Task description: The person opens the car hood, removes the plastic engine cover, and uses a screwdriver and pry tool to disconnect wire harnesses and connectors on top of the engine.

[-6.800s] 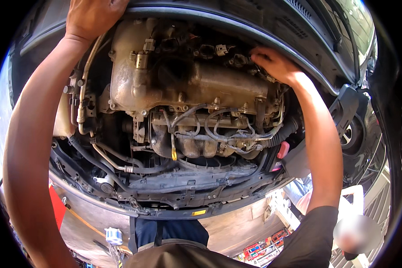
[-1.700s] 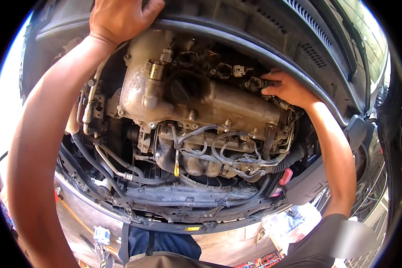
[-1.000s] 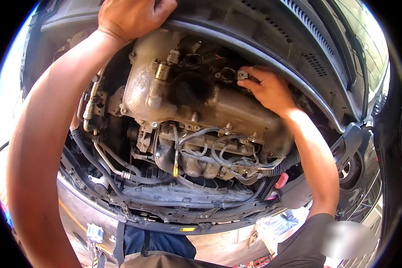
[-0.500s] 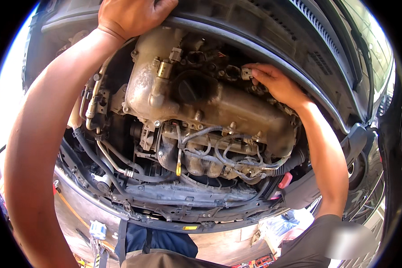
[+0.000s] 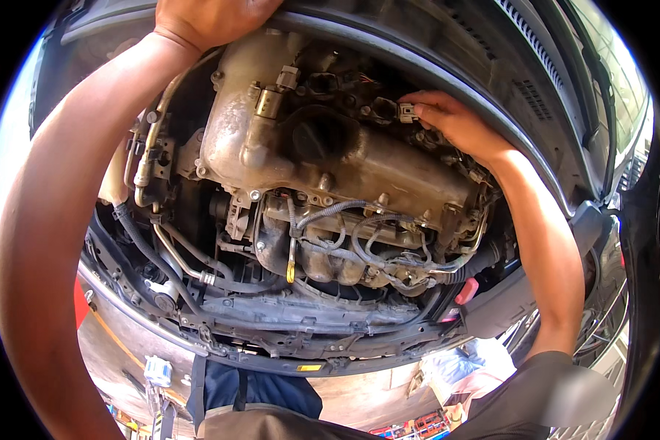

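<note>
My right hand (image 5: 453,123) reaches to the far side of the engine. Its thumb and fingers are closed on a small pale grey wiring connector (image 5: 408,112), beside a dark round coil top (image 5: 382,109) in the grimy valve cover (image 5: 407,169). My left hand (image 5: 211,20) is at the far left, against the edge of the cowl (image 5: 323,23); its fingers are mostly cut off by the picture's top. Between the hands are the black oil filler cap (image 5: 313,141) and a metal cylindrical valve (image 5: 269,103) with another grey connector (image 5: 288,77) next to it.
Corrugated wiring looms (image 5: 337,211) and a yellow-handled dipstick (image 5: 291,273) lie along the engine's near side. Hoses (image 5: 141,235) run down the left. The front crossmember (image 5: 271,367) bounds the bay nearest me. A pink cap (image 5: 466,291) shows at the right.
The view has shifted slightly, so the engine appears a little to the left and higher. My right hand keeps hold of the connector, which shows more of its open end. My left hand stays at the cowl.
</note>
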`<state>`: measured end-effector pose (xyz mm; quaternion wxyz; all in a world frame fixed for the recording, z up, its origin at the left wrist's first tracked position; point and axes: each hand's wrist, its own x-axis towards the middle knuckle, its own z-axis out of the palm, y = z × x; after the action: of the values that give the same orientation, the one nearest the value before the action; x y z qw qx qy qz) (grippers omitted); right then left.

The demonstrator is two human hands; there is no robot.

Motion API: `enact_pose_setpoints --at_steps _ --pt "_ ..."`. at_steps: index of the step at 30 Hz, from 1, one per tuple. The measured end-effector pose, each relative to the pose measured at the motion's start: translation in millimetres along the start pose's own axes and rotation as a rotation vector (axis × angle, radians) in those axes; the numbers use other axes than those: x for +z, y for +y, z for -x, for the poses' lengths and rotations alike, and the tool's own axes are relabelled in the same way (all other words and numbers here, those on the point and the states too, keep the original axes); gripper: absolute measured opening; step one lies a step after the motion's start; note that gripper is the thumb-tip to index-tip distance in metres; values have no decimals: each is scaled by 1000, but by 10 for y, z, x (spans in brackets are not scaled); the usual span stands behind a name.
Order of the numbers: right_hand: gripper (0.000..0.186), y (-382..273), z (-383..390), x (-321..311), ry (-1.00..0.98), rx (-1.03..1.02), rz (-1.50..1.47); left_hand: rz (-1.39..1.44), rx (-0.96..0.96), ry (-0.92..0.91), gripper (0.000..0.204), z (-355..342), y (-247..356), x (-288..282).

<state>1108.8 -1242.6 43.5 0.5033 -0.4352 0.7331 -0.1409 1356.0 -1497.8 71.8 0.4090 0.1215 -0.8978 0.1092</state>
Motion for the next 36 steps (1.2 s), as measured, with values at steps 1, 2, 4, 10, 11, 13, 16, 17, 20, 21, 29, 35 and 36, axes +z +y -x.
enact_pose_setpoints --at_steps 1,2,4,10,11,13,16,17,20,21,29,35,36 --pt "31 -10 -13 1 -7 16 -28 8 -1 -3 78 -6 1 -7" --pt "31 -8 -18 5 -10 14 -44 22 -14 -21 78 0 9 -30" --pt "30 5 12 -10 -10 20 -65 44 -21 -22 78 -11 29 -34" --pt "31 -68 39 -33 -11 13 84 25 11 4 78 -29 2 -39" --pt "31 -58 35 -22 3 -4 76 38 -1 -9 78 -24 13 -64" --pt "30 -1 2 3 32 -38 61 42 -7 -17 77 -31 31 -83" --pt "30 46 25 -28 33 -48 84 39 -17 -12 75 -46 47 -89" --pt "30 46 29 -36 35 -46 103 54 -37 -16 74 -50 30 -91" --pt "31 -11 -15 0 27 -45 152 35 -39 -39 72 -34 29 -126" --pt "30 -57 22 -19 29 -31 175 25 -31 -39 72 -41 45 -125" --pt "31 -14 -9 -46 14 13 108 57 -11 40 71 -35 42 -97" --pt "32 -124 56 -148 -20 67 76 102 -49 117 36 115 30 -218" --pt "31 -25 132 -163 55 14 111 186 -72 161 32 219 245 -218"
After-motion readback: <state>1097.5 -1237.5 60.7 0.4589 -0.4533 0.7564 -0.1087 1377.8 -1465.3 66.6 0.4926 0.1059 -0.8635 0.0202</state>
